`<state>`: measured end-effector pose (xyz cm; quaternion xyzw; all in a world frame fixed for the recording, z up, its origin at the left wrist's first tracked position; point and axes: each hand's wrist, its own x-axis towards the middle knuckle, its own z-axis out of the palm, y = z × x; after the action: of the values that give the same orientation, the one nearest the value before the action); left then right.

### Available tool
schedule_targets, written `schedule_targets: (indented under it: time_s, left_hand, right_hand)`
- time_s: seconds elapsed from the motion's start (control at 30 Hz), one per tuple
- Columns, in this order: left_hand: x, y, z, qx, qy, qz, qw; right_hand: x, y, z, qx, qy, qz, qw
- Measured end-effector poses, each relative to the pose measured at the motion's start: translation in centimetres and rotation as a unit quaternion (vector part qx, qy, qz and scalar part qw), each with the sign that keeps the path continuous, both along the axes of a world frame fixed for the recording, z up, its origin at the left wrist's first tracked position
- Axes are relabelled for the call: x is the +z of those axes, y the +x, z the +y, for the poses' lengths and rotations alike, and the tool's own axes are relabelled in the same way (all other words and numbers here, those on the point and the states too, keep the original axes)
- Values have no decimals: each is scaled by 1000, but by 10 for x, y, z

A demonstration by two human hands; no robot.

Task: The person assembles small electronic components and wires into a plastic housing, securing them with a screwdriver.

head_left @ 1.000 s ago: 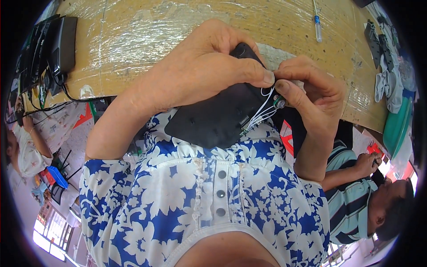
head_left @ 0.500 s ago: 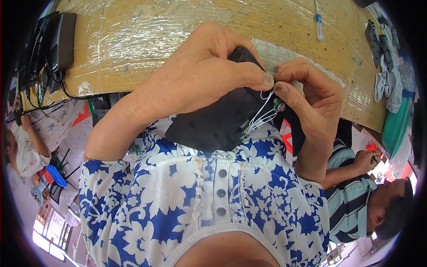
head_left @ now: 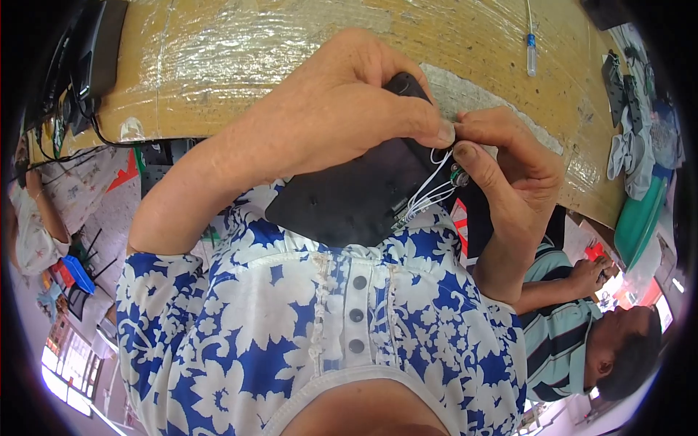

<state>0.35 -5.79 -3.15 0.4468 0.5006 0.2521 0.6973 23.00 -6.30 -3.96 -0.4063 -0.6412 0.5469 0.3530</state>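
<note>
- Hands meet over a black casing [head_left: 334,207], which hangs tilted between the floral shirt [head_left: 269,305] and the near edge of the worktop [head_left: 247,58].
- Left hand [head_left: 356,105] clamps the casing's upper part, its thumb across the face and the other fingers behind.
- Right hand [head_left: 512,167] brings thumb and index fingertips close beside the left thumb; whether they pinch something, one cannot tell at this size.
- White wires [head_left: 430,195] run from the casing's lower right edge, some toward a small round part [head_left: 458,176] beside the right thumb, one looping up near the fingertips.
- View tips slightly, sliding the screwdriver [head_left: 531,59] and worktop edge across the frame, while the two hands keep nearly the same pose as a second ago.
- Work at the wires, by that judgement, stands at the same delicate point, the casing held steady.
</note>
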Motion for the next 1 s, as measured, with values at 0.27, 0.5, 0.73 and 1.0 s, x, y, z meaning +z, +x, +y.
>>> schedule_targets:
  time_s: [0.27, 0.5, 0.73, 1.0]
  left_hand:
    - [-5, 1, 2, -1, -51, -15, 999]
    - [-5, -2, 3, -7, -38, -55, 998]
    - [-11, -16, 46, -138, -89, -124, 979]
    - [-12, -18, 66, -209, -73, -190, 957]
  right_hand:
    - [5, 2, 0, -15, -82, -3, 997]
    - [-3, 9, 12, 56, 29, 8, 998]
    - [-4, 11, 20, 46, -19, 40, 998]
    - [-13, 0, 11, 29, 50, 88, 994]
